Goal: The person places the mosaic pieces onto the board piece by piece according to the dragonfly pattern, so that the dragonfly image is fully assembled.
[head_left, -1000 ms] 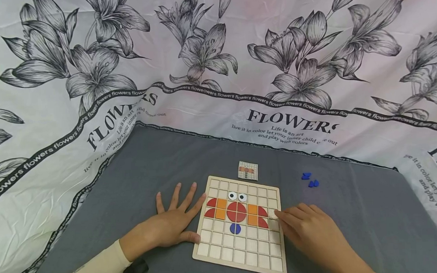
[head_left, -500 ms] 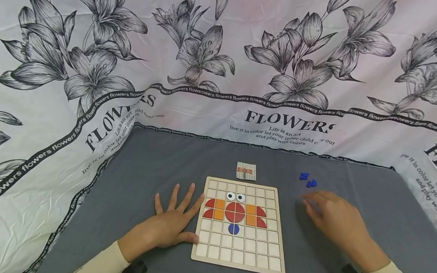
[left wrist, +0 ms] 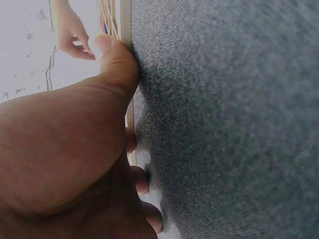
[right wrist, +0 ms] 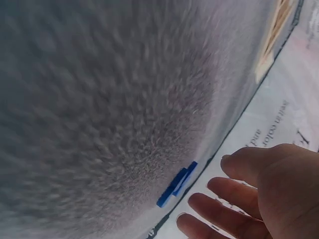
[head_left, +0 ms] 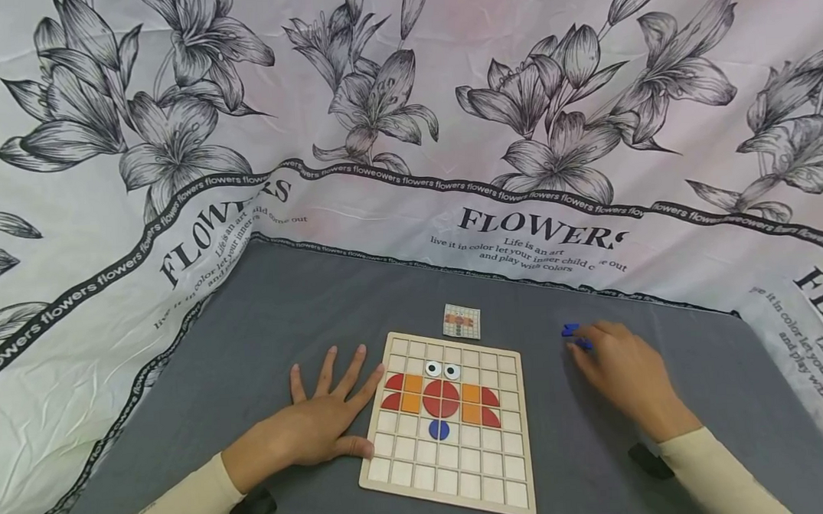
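Note:
A wooden grid board point(head_left: 446, 482) lies on the grey cloth, with flat pieces set in its squares. They form two eye pieces point(head_left: 433, 369), a red circle point(head_left: 441, 399), orange squares point(head_left: 469, 393), red quarter-rounds and a blue circle point(head_left: 439, 430). Spread flat, my left hand point(head_left: 312, 428) rests on the cloth, its thumb and forefinger against the board's left edge. Over the loose blue pieces point(head_left: 570, 330) at the right reaches my right hand point(head_left: 623, 370), partly covering them. In the right wrist view its bent fingers point(right wrist: 227, 209) stand apart from the blue pieces point(right wrist: 177, 186), nothing between them.
A small pattern card point(head_left: 462, 321) lies just behind the board. Dark wrist straps point(head_left: 649, 461) show under the cuffs. At the back rises a white flower-printed cloth point(head_left: 395, 204) with a black lettered border.
My right hand has left the board's right edge and moved right and away from me to the loose blue pieces. My left hand stays put, and the board's pieces look unchanged.

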A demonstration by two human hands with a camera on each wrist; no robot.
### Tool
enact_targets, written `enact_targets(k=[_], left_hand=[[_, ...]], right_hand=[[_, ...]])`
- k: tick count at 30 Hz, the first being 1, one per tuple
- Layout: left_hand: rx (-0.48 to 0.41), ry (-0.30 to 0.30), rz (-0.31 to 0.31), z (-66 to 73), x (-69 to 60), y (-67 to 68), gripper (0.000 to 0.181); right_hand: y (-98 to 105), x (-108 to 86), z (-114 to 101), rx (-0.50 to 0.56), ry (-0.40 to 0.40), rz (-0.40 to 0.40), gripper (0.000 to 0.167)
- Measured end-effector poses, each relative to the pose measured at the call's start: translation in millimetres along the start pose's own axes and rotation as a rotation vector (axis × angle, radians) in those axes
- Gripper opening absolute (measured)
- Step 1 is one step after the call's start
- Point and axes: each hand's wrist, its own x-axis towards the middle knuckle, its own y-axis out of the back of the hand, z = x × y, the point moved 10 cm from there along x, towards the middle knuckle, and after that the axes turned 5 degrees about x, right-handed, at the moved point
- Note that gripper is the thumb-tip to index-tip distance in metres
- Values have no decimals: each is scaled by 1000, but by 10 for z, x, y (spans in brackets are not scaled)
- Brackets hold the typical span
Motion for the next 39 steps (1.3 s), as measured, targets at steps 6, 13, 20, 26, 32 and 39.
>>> enact_targets(k=[6,13,20,26,32,39], left_hand=[[-8,6,-9,-27,13,-19,107],[-12,7,-10,-27,16,-11,107],[-20,-1,-3,-25,13,-15,107],[-20,-5,0,-13,9,-1,107],[-25,-1,2,-11,9,12,106],[-23,10,-7,-15,8,1,106]], right_hand=[[-146,159,90,3,-17,-28,23],[-212,251,200,2,-56,-30,21],[-244,276,207,11,-105,-54,20],[-279,303,190,7,-80,-84,17],[-307,328,91,-72,46,-127,15],[-347,321,-20,-184,187,-104,10]])
